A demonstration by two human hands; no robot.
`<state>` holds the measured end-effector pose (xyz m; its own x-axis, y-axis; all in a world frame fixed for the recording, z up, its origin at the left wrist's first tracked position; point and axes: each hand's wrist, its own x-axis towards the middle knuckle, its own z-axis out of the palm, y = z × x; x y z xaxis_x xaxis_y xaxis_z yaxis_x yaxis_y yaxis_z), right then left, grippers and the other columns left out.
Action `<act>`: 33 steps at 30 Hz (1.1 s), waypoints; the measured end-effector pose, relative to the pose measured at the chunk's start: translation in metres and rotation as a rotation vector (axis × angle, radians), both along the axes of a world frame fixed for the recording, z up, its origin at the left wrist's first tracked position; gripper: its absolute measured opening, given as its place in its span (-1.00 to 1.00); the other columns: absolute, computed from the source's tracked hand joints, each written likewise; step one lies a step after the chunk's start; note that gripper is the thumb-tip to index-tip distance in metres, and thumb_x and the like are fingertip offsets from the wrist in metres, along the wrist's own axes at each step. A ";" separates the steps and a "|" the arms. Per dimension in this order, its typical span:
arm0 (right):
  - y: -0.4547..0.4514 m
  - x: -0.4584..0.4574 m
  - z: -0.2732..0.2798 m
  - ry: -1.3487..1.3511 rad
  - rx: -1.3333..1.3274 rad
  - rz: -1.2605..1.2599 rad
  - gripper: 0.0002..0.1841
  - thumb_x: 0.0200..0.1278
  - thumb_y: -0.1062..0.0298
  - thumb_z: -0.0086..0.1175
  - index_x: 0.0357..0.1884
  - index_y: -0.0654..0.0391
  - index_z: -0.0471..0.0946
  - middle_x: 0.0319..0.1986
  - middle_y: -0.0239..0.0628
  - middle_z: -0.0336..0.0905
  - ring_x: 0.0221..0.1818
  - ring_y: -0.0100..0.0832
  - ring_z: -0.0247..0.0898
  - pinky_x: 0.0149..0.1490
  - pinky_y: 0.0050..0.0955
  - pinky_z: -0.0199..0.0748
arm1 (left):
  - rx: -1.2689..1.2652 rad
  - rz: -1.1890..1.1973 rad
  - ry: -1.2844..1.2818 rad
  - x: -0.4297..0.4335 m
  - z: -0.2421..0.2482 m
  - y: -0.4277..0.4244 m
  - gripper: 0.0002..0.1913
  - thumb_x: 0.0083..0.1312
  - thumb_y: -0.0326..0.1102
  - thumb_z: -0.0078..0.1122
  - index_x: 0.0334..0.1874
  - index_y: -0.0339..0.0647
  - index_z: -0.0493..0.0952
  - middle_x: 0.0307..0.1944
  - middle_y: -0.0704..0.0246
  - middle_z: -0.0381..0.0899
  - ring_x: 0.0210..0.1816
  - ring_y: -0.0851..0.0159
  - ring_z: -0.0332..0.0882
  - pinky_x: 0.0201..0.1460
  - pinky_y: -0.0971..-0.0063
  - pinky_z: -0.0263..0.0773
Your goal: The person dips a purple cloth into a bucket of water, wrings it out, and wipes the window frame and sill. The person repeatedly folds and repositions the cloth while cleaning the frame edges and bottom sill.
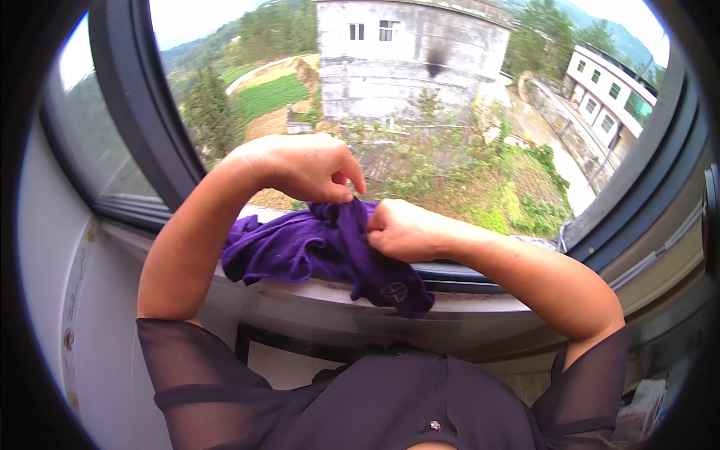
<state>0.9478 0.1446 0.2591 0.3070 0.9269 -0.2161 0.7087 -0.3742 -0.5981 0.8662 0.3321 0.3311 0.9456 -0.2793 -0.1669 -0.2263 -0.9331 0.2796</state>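
Observation:
A purple cloth (287, 250) lies bunched across the window sill (472, 302) and the lower window track, one end hanging over the inner edge with a pale emblem on it. My left hand (312, 166) is bent down from above, pinching the cloth's upper part between thumb and fingers. Close beside it on the right, my right hand (402, 230) is closed in a fist around another fold. Between the two hands the fabric is gathered upward. Some of the fingertips are hidden from view.
Dark window frame (132, 112) pieces rise at the left, with a glass pane (121, 146) beside them. More dark frame (635, 208) curves along the right. Past the opening are plants and a grey building (410, 67). A white box-like object (641, 408) sits low at the right.

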 end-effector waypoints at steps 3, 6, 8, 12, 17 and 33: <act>-0.004 0.004 0.001 0.009 -0.003 0.080 -0.69 0.34 0.31 0.04 -0.50 0.32 0.55 -0.69 -0.22 0.41 -0.57 -0.37 0.32 -0.35 -0.20 0.34 | -0.081 0.065 -0.427 -0.049 -0.018 0.008 -0.73 0.34 -0.33 0.23 0.03 -0.26 0.70 -0.19 0.08 0.75 -0.14 0.06 0.73 -0.03 0.29 0.60; 0.002 0.007 0.003 0.007 -0.039 0.070 -0.56 0.41 0.18 0.08 -0.58 0.31 0.53 -0.72 -0.32 0.37 -0.61 -0.46 0.30 -0.43 -0.27 0.30 | 0.139 0.393 -0.386 -0.095 -0.023 0.003 -0.78 0.36 -0.25 0.22 -0.13 -0.26 0.69 -0.25 0.10 0.71 -0.19 -0.03 0.68 -0.10 0.20 0.59; 0.002 0.003 0.008 0.045 -0.056 0.003 -0.47 0.42 0.08 0.13 -0.64 0.31 0.52 -0.74 -0.34 0.37 -0.64 -0.49 0.28 -0.47 -0.30 0.27 | 0.237 0.526 -0.374 -0.115 -0.043 0.002 -0.74 0.40 -0.15 0.21 -0.12 -0.21 0.70 -0.28 0.11 0.70 -0.19 -0.02 0.68 -0.12 0.18 0.58; 0.005 -0.017 0.020 0.024 -0.054 -0.160 -0.33 0.18 -0.17 0.33 -0.46 0.46 0.64 -0.49 0.11 0.67 -0.35 -0.11 0.70 -0.19 -0.18 0.62 | 0.331 0.628 -0.515 -0.142 -0.075 -0.018 -0.62 0.39 0.01 0.25 -0.06 -0.21 0.70 -0.20 0.17 0.69 -0.11 0.01 0.62 -0.01 0.18 0.55; 0.012 -0.011 -0.011 -0.075 0.112 -0.092 -0.56 0.09 0.19 0.28 -0.33 0.53 0.64 -0.34 0.32 0.67 -0.22 0.10 0.71 -0.06 -0.11 0.66 | 0.234 0.541 -0.625 -0.135 -0.102 -0.016 -0.56 0.22 0.00 0.34 -0.10 -0.29 0.70 -0.25 0.09 0.68 -0.13 -0.04 0.55 0.04 0.16 0.52; 0.038 -0.022 -0.046 0.775 0.352 -0.415 -0.62 0.32 0.29 0.18 -0.67 0.17 0.45 -0.76 -0.28 0.42 -0.82 -0.44 0.29 -0.72 -0.40 0.18 | -0.166 0.810 -0.499 -0.072 -0.091 -0.029 -0.63 0.13 -0.21 0.31 -0.49 -0.49 0.46 -0.67 0.03 0.31 -0.60 0.34 0.24 -0.48 0.25 0.31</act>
